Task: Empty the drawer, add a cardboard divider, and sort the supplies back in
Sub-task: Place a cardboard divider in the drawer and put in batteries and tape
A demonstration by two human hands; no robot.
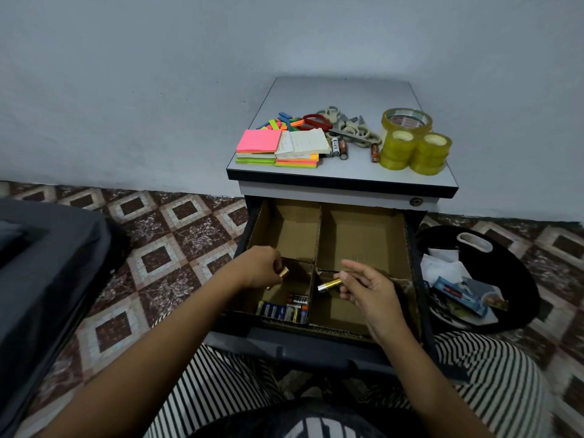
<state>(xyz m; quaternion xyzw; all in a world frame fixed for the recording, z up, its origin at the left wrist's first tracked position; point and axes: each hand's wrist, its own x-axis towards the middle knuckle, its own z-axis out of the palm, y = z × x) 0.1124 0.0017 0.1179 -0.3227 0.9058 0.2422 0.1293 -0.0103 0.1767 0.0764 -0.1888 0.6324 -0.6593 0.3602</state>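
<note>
Over the open drawer (331, 270), already lined with its cardboard divider (317, 235), the sorting step is under way: batteries (286, 309) fill the near-left compartment. The left hand (259, 267) and right hand (363, 287) each pinch one gold battery. Next, likely, both drop in alongside; more batteries, notes, scissors and tape wait on the worktop (347, 175).

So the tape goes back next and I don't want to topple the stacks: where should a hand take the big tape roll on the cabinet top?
Take the big tape roll by its outer rim, coming from above and behind. It lies flat with its hole facing up, and the two stacks of small tape rolls crowd its front, while its back and right sides look free.
</note>
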